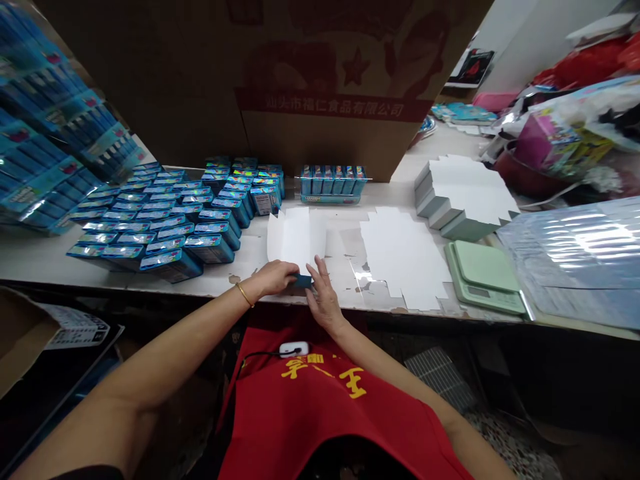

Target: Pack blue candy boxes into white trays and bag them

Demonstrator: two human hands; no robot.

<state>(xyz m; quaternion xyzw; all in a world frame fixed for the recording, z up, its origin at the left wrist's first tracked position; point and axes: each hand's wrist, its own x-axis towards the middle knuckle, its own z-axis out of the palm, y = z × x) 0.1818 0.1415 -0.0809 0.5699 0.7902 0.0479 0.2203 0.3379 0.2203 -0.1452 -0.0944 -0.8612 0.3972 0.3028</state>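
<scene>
A large brown cardboard box (320, 67) walls off the back of the surface (345, 287); blue boxes (165, 227) crowd the left, too tightly packed to count surely. Flat white card (403, 253), one stepped white stack (470, 187) and one green scale (483, 270) occupy the right. Both forearms reach inward to one partly folded white carton (297, 233) at the front edge. The left hand (274, 277) pinches its blue flap (302, 281); the right hand (326, 300), fingers parted, meets the flap's other end, its grip unclear. One display tray (330, 199) holds six packs.
</scene>
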